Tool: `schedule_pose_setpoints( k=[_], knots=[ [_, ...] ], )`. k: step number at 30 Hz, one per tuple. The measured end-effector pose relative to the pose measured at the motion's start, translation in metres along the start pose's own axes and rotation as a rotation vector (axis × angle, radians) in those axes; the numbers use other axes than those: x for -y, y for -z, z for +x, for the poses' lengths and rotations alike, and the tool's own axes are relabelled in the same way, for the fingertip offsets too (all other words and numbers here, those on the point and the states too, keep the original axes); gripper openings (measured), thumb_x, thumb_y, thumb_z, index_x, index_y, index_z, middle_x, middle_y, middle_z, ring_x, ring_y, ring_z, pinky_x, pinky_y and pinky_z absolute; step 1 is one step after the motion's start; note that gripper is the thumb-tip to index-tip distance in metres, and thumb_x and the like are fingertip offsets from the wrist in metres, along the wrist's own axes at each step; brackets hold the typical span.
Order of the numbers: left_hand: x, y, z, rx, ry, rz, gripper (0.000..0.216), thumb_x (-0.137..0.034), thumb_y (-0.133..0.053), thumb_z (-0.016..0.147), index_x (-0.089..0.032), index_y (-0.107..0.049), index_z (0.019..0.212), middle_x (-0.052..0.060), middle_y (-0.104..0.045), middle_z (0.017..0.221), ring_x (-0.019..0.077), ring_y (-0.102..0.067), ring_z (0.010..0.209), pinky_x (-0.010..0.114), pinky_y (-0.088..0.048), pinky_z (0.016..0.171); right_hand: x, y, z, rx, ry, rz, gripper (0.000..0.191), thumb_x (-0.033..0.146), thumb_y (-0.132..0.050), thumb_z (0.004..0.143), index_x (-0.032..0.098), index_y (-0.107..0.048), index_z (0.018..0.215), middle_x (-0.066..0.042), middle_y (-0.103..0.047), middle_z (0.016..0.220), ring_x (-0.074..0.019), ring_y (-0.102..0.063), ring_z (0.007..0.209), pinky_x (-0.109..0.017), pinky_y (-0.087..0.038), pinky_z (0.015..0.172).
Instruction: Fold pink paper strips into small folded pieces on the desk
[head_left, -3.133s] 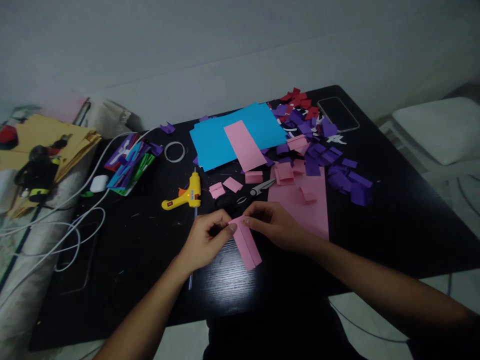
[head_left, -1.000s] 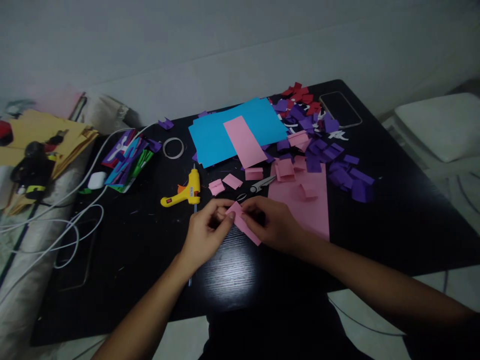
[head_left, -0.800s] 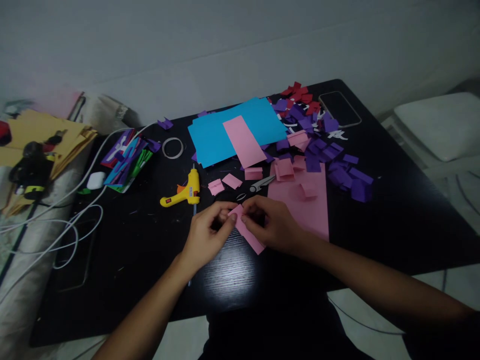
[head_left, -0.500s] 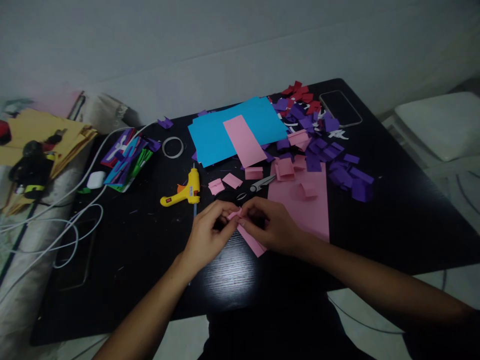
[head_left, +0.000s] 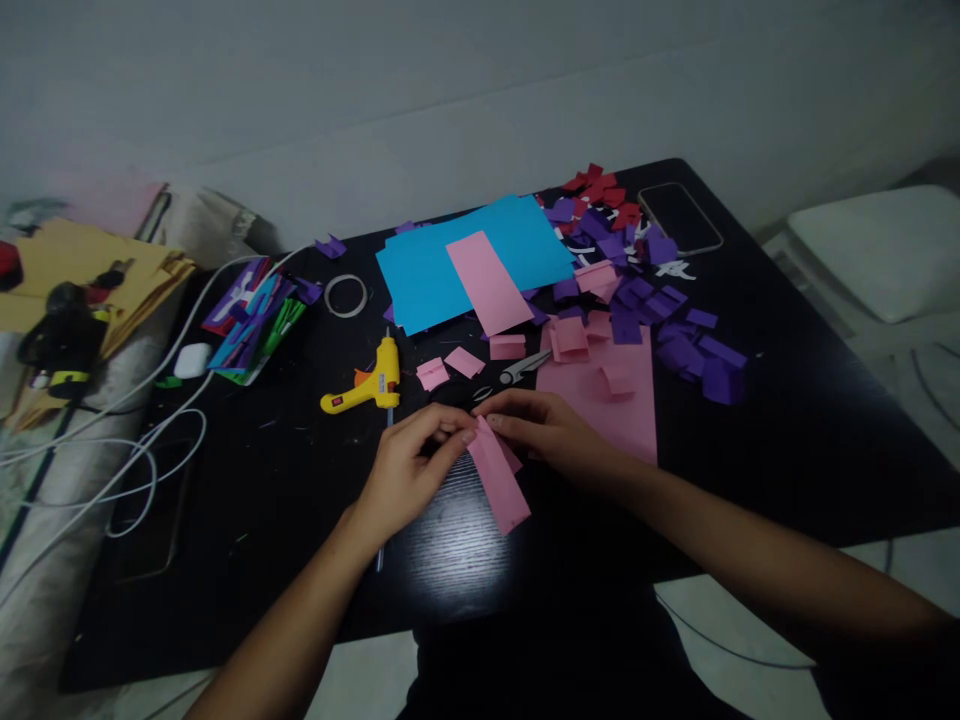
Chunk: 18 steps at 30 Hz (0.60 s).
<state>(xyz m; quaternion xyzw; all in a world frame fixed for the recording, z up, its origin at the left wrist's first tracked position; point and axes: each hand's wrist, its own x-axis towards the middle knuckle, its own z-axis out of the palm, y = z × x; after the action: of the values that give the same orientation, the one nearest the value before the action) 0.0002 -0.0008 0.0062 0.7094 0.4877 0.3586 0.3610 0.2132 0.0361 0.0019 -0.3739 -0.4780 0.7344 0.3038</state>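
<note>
Lengthened since a moment ago, the pink strip [head_left: 499,487] trails nearward over the counter [head_left: 262,500], its far end pinched between left hand [head_left: 409,465] and right hand [head_left: 544,430]; folding seems barely begun

Both hands meet in front of the person, fingertips pinched and nearly touching. The left hand [head_left: 409,470] is curled with knuckles up, the right hand [head_left: 544,430] flatter, its fingers stretched leftward — bare forearms angle in from below.
</note>
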Motion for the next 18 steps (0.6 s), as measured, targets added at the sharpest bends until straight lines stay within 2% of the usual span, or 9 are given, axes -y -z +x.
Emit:
schedule_pose_setpoints(
  k=[5, 8, 12, 18],
  knots=[
    [-0.0011, 0.0034, 0.0002, 0.023, -0.113, 0.101, 0.01, -0.018, -0.062, 0.101, -0.021, -0.069, 0.107, 0.003, -0.072, 0.096, 0.0144, -0.066, 0.082, 0.027, -0.054, 0.075, -0.0011, -0.0011, -0.0001, 0.041, -0.156, 0.279, 0.019, 0.029, -0.081, 0.083, 0.021, -0.076, 0.099, -0.001, -0.072, 0.093, -0.0133, -0.067, 0.08, -0.027, -0.055, 0.073],
    [-0.002, 0.0051, 0.0005, 0.038, -0.175, 0.133, 0.014, -0.016, -0.061, 0.101, -0.021, -0.068, 0.112, 0.005, -0.07, 0.101, 0.0164, -0.067, 0.091, 0.03, -0.055, 0.08, -0.0036, -0.0002, 0.0004, 0.079, -0.201, 0.369, 0.021, 0.027, -0.083, 0.082, 0.021, -0.076, 0.1, -0.001, -0.073, 0.096, -0.014, -0.069, 0.085, -0.029, -0.057, 0.08],
    [-0.0012, 0.0067, 0.0004, 0.05, -0.265, 0.177, 0.019, -0.013, -0.058, 0.102, -0.021, -0.068, 0.115, 0.008, -0.068, 0.11, 0.0192, -0.067, 0.102, 0.033, -0.056, 0.087, -0.0032, 0.0004, 0.0, 0.116, -0.217, 0.435, 0.021, 0.026, -0.084, 0.083, 0.021, -0.075, 0.102, 0.0, -0.073, 0.094, -0.0133, -0.069, 0.084, -0.028, -0.057, 0.08],
    [0.0006, 0.0045, -0.0013, -0.009, -0.317, 0.235, 0.022, -0.009, -0.06, 0.1, -0.022, -0.069, 0.114, 0.007, -0.065, 0.109, 0.0182, -0.066, 0.1, 0.031, -0.057, 0.086, -0.0027, -0.0022, -0.0022, 0.161, -0.295, 0.524, 0.021, 0.025, -0.084, 0.084, 0.02, -0.072, 0.1, 0.001, -0.07, 0.091, -0.0129, -0.068, 0.08, -0.027, -0.056, 0.077]
  ],
)
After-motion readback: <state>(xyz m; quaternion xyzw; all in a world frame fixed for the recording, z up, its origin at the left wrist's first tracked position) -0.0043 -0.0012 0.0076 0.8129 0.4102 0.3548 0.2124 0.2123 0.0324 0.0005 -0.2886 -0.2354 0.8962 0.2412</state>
